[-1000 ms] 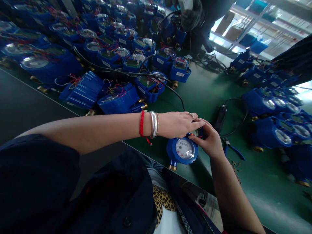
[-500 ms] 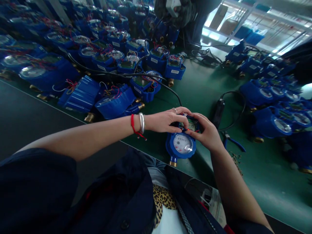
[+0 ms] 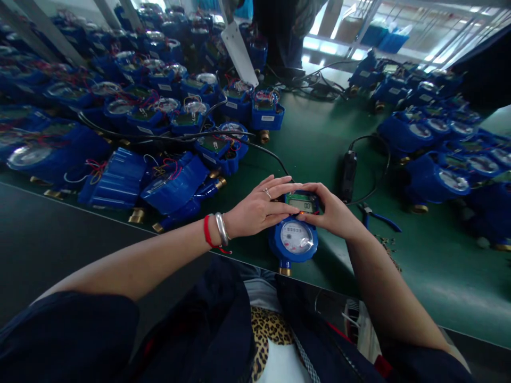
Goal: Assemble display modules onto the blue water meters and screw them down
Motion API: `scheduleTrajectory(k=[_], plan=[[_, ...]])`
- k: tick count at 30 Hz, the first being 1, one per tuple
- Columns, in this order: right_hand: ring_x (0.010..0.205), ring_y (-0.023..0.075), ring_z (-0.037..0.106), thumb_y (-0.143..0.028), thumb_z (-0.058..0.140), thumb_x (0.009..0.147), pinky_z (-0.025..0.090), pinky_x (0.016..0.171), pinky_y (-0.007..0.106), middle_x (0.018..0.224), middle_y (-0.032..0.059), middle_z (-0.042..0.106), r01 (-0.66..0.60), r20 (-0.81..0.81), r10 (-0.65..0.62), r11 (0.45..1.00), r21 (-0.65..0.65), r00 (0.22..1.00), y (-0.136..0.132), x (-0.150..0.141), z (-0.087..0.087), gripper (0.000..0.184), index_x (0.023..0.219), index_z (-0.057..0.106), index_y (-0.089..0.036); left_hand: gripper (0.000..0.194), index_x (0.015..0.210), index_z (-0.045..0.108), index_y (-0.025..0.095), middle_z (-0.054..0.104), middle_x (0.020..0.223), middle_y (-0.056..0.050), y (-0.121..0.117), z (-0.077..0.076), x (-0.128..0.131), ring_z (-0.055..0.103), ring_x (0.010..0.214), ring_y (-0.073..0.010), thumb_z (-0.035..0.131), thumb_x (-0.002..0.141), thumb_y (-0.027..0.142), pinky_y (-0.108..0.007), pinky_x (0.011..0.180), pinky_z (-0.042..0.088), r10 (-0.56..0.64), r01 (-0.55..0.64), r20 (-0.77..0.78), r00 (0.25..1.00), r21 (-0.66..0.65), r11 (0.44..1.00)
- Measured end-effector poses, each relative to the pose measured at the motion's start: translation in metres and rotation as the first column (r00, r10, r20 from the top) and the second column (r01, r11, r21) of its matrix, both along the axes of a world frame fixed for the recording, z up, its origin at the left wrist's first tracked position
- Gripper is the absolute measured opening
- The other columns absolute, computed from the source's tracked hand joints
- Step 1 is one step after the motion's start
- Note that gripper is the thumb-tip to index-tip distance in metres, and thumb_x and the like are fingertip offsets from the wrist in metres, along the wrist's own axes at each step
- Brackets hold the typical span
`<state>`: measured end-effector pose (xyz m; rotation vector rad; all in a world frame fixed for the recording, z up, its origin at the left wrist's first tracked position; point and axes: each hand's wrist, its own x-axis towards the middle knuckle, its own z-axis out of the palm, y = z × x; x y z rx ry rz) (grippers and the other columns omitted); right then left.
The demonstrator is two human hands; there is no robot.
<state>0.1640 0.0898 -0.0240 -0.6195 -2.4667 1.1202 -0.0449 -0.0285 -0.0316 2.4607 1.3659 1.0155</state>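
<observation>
A blue water meter lies at the table's front edge, with its round dial and brass pipe end towards me. Its lit display reads about "00", and a small red-orange light glows just below. My left hand reaches over the meter's left side with fingers stretched out, their tips at the display's edges. Around the upper right side of the housing, my right hand has its thumb and fingers closed, the thumb below the display. A black cable runs to the meter's top from behind my left hand.
Many blue meters with loose wires crowd the left, and more meters stand on the right. A black handheld device with a cable and blue-handled pliers lie right of my hands, near small brass-coloured parts. Across the table is another person.
My left fingers have straightened from a bent pose, uncovering more of the display. Its reading has changed to "00". The view has shifted slightly; my right hand still holds the meter.
</observation>
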Motion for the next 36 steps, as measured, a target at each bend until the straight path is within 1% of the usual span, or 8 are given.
scheduleTrajectory(k=[3, 5, 10, 19, 25, 29, 32, 36], plan=[[0.125, 0.0275, 0.048, -0.044, 0.076, 0.070, 0.040, 0.105, 0.044, 0.134, 0.0082, 0.052, -0.096, -0.057, 0.087, 0.977, -0.188, 0.995, 0.004, 0.004, 0.000, 0.068, 0.129, 0.048, -0.024, 0.028, 0.115, 0.063, 0.028, 0.038, 0.149, -0.005, -0.003, 0.001, 0.001, 0.023, 0.143, -0.0250, 0.054, 0.090, 0.024, -0.054, 0.116, 0.024, 0.014, -0.013, -0.053, 0.998, 0.030, 0.999], [0.132, 0.0260, 0.042, -0.048, 0.067, 0.079, 0.036, 0.109, 0.044, 0.143, 0.0066, 0.045, -0.180, -0.157, 0.133, 0.921, -0.345, 0.979, 0.006, 0.008, -0.002, 0.064, 0.134, 0.045, -0.027, 0.029, 0.116, 0.063, 0.028, 0.037, 0.149, -0.005, -0.003, 0.000, 0.002, 0.023, 0.144, -0.0254, 0.054, 0.089, 0.022, -0.054, 0.116, 0.025, 0.025, -0.023, -0.050, 0.998, 0.038, 0.999], [0.133, 0.0206, 0.042, -0.048, 0.043, 0.093, 0.032, 0.111, 0.045, 0.141, 0.0048, 0.049, -0.134, -0.306, -0.062, 0.803, -0.581, 0.950, 0.003, 0.015, -0.013, 0.045, 0.132, 0.050, -0.028, 0.030, 0.115, 0.063, 0.025, 0.039, 0.148, -0.006, -0.002, -0.002, 0.006, 0.026, 0.142, -0.0265, 0.054, 0.088, 0.017, -0.055, 0.113, 0.032, 0.028, -0.028, 0.007, 1.000, 0.029, 0.999], [0.130, 0.0234, 0.045, -0.041, 0.057, 0.087, 0.035, 0.109, 0.046, 0.141, 0.0036, 0.049, -0.060, -0.333, -0.168, 0.813, -0.580, 0.928, -0.017, 0.012, -0.024, 0.046, 0.131, 0.053, -0.029, 0.031, 0.116, 0.061, 0.025, 0.039, 0.147, -0.007, -0.003, -0.006, 0.007, 0.030, 0.140, -0.0267, 0.053, 0.087, 0.015, -0.056, 0.111, 0.034, 0.024, -0.023, 0.071, 0.997, -0.017, 1.000], [0.129, 0.0237, 0.046, -0.037, 0.057, 0.087, 0.038, 0.107, 0.045, 0.141, 0.0046, 0.050, -0.065, -0.369, -0.239, 0.757, -0.650, 0.898, -0.022, 0.008, -0.026, 0.045, 0.131, 0.053, -0.027, 0.029, 0.113, 0.062, 0.024, 0.039, 0.147, -0.007, -0.003, -0.006, 0.008, 0.031, 0.140, -0.0273, 0.053, 0.088, 0.014, -0.054, 0.111, 0.036, 0.032, -0.027, 0.100, 0.995, -0.046, 0.999], [0.129, 0.0224, 0.046, -0.040, 0.054, 0.088, 0.038, 0.107, 0.044, 0.143, 0.0023, 0.047, -0.074, -0.350, -0.239, 0.725, -0.685, 0.906, -0.021, 0.008, -0.029, 0.046, 0.133, 0.051, -0.029, 0.028, 0.111, 0.064, 0.026, 0.020, 0.156, -0.003, -0.006, -0.006, 0.009, 0.026, 0.142, -0.0299, 0.054, 0.088, 0.016, -0.056, 0.112, 0.033, 0.099, -0.090, 0.100, 0.990, -0.092, 0.992], [0.127, 0.0217, 0.049, -0.042, 0.048, 0.092, 0.038, 0.107, 0.044, 0.142, 0.0030, 0.049, -0.154, -0.401, -0.243, 0.657, -0.738, 0.883, -0.018, 0.008, -0.034, 0.044, 0.134, 0.051, -0.028, 0.027, 0.112, 0.064, 0.026, 0.011, 0.158, -0.002, -0.009, -0.006, 0.011, 0.024, 0.143, -0.0309, 0.053, 0.089, 0.016, -0.056, 0.112, 0.032, 0.140, -0.119, 0.126, 0.982, -0.156, 0.980], [0.130, 0.0216, 0.047, -0.039, 0.047, 0.093, 0.035, 0.110, 0.044, 0.144, 0.0016, 0.045, -0.266, -0.488, -0.256, 0.589, -0.763, 0.834, -0.016, 0.008, -0.041, 0.043, 0.134, 0.051, -0.027, 0.027, 0.112, 0.063, 0.024, 0.018, 0.157, -0.006, -0.009, -0.007, 0.014, 0.033, 0.139, -0.0296, 0.050, 0.090, 0.015, -0.055, 0.110, 0.036, 0.151, -0.120, 0.157, 0.976, -0.190, 0.975]])
